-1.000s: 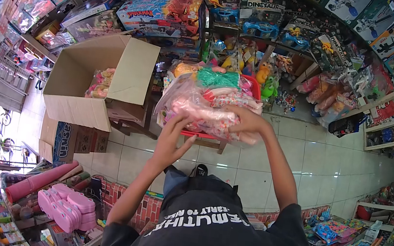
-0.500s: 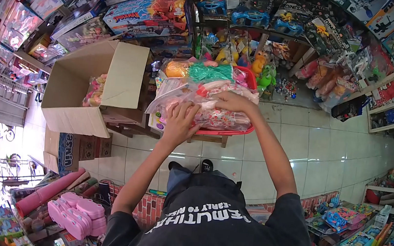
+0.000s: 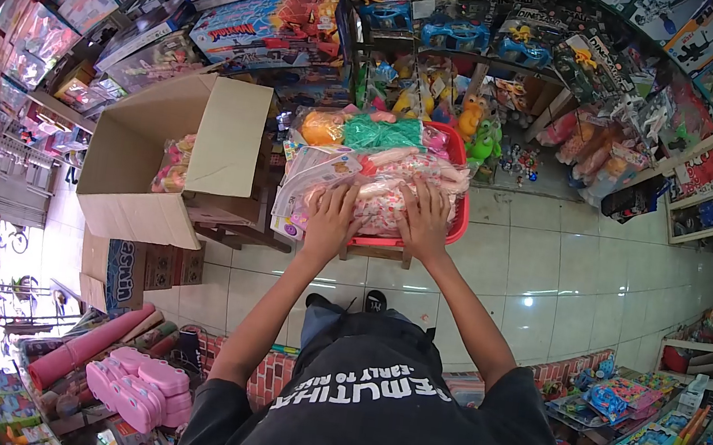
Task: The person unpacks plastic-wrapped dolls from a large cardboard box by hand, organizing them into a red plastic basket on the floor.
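Clear plastic packages fill a red basket (image 3: 461, 222) in front of me. My left hand (image 3: 332, 215) lies on the near left part of a clear bag with pink patterned contents (image 3: 381, 201), its fingers spread. Flat on the same bag, farther right, rests my right hand (image 3: 425, 218), also with fingers apart. Behind this bag are a green package (image 3: 381, 133) and an orange one (image 3: 322, 128). The bag's clear flap (image 3: 314, 173) is beside my left hand.
An open cardboard box (image 3: 229, 140) with packaged toys stands left of the basket. Dinosaur toy packs (image 3: 452, 21) hang at the back. Pink cases (image 3: 142, 392) lie at lower left, and more toys (image 3: 615, 401) sit at lower right.
My right hand has moved nearer to me and slightly right, from the bag's upper part to its near side. My left hand has shifted slightly right, and the clear flap lies flatter.
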The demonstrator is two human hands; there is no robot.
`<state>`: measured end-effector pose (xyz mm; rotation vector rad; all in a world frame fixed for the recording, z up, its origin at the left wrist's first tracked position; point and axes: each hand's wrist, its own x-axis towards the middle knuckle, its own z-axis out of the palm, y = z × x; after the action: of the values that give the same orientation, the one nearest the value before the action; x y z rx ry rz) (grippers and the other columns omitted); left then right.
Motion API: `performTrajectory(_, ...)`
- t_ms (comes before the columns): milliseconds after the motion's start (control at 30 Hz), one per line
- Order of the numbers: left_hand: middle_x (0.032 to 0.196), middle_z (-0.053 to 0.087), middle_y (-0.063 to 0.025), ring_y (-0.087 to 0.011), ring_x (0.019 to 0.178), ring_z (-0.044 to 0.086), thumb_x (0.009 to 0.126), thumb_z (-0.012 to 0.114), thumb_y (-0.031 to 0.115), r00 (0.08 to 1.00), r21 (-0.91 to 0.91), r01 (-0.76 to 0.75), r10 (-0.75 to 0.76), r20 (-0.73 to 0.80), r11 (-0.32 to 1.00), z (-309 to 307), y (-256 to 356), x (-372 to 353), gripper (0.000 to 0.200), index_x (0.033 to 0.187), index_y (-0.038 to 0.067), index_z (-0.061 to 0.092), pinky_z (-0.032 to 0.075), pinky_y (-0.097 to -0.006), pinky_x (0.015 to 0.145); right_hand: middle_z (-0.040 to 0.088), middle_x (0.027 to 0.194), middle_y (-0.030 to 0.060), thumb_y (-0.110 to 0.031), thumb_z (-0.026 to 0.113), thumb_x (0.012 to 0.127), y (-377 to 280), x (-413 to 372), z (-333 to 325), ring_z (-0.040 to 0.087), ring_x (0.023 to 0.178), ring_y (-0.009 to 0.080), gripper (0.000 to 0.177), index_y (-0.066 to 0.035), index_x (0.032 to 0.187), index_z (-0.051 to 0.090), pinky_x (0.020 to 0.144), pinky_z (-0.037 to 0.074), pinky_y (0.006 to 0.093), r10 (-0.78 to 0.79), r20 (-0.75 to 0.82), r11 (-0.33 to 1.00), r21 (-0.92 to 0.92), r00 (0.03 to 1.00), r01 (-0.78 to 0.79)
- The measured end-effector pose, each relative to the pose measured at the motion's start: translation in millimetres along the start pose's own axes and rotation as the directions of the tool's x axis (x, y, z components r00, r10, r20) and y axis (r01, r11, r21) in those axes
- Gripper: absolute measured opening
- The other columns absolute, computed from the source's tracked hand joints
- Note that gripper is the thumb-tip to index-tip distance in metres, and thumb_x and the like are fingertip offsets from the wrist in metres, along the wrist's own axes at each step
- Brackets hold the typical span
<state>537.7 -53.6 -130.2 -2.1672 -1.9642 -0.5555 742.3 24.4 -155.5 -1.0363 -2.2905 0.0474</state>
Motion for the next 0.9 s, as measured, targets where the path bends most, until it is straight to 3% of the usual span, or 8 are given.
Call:
performTrajectory(300,0.132,0.047,-0.0149,-0.0296,0.125,0.043,0.086,0.062,0.018,0.995,-0.406,0.013,-0.052,-0.087,0.914,-30,-2,-10,0.049,0.131,0.004,0.047,0.028,-0.0454,0.107,0.038,0.142,0.0159,-0.032,0.054,0.089,-12,1,-22,0.032,0.132,0.0344,0.050,-0.008,0.133,0.046,0.109,0.018,0.0540,0.114,-0.068,0.983,0.151,0.991,-0.102)
performTrajectory(433,0.112,0.062,-0.0167,-0.0309,0.109,0.058,0.087,0.059,0.005,0.929,-0.585,0.074,-0.270,-0.255,0.807,-53,4,-65,0.029,0.115,0.002,0.060,0.044,-0.0393,0.094,0.059,0.110,0.0179,-0.019,0.062,0.084,-24,-43,-30,0.055,0.103,0.0368,0.030,-0.003,0.110,0.058,0.089,0.040,0.0465,0.077,-0.147,0.934,0.357,0.986,-0.019)
performTrajectory(600,0.088,0.067,-0.0154,-0.0254,0.084,0.067,0.094,0.052,0.011,0.697,-0.788,0.533,-0.688,0.202,0.308,-17,-11,-170,0.021,0.107,-0.001,0.062,0.050,-0.0313,0.076,0.061,0.073,0.0109,-0.018,0.061,0.085,-35,-114,-8,0.061,0.071,0.0310,0.014,-0.005,0.086,0.061,0.065,0.047,0.0416,-0.157,0.323,0.845,0.533,0.933,-0.042)
performTrajectory(667,0.088,0.068,-0.0150,-0.0242,0.081,0.067,0.096,0.050,0.021,0.544,-0.762,0.639,-0.761,0.353,0.103,43,-34,-245,0.028,0.107,-0.001,0.062,0.050,-0.0336,0.076,0.064,0.080,0.0101,-0.026,0.054,0.090,-14,-140,40,0.062,0.072,0.0282,0.021,-0.007,0.093,0.063,0.066,0.048,0.0396,-0.129,0.729,0.835,0.445,0.672,-0.323)
performTrajectory(733,0.089,0.068,-0.0143,-0.0220,0.078,0.066,0.093,0.053,0.036,0.480,-0.536,0.818,-0.760,0.438,0.207,111,-57,-345,0.041,0.109,-0.001,0.062,0.050,-0.0341,0.074,0.066,0.083,0.0081,-0.030,0.052,0.092,7,-171,105,0.063,0.074,0.0234,0.025,-0.008,0.097,0.064,0.066,0.049,0.0363,-0.088,0.829,0.799,0.390,0.552,-0.459)
performTrajectory(800,0.090,0.067,-0.0147,-0.0222,0.075,0.064,0.089,0.056,0.046,0.228,-0.230,0.968,-0.719,0.656,0.097,172,-65,-449,0.053,0.108,-0.002,0.062,0.051,-0.0362,0.067,0.068,0.091,0.0047,-0.039,0.052,0.091,6,-178,149,0.064,0.078,0.0178,0.034,-0.011,0.106,0.063,0.067,0.051,0.0342,0.039,0.982,0.733,0.098,0.186,-0.673)
performTrajectory(867,0.094,0.067,-0.0096,-0.0213,0.082,0.064,0.089,0.057,0.043,-0.161,-0.008,0.936,-0.447,0.880,-0.352,127,-57,-450,0.049,0.115,0.002,0.059,0.051,-0.0347,0.063,0.067,0.099,0.0029,-0.048,0.054,0.087,0,-173,190,0.063,0.080,0.0180,0.044,-0.014,0.113,0.061,0.068,0.052,0.0380,0.097,0.981,0.764,-0.183,-0.170,-0.619)
performTrajectory(900,0.097,0.067,-0.0105,-0.0222,0.083,0.065,0.089,0.057,0.043,-0.160,-0.052,0.917,-0.485,0.860,-0.395,111,-53,-450,0.050,0.117,0.001,0.058,0.052,-0.0355,0.064,0.066,0.102,0.0026,-0.052,0.056,0.084,-4,-172,212,0.063,0.080,0.0192,0.048,-0.016,0.115,0.060,0.068,0.052,0.0407,0.107,0.952,0.805,-0.253,-0.288,-0.537)
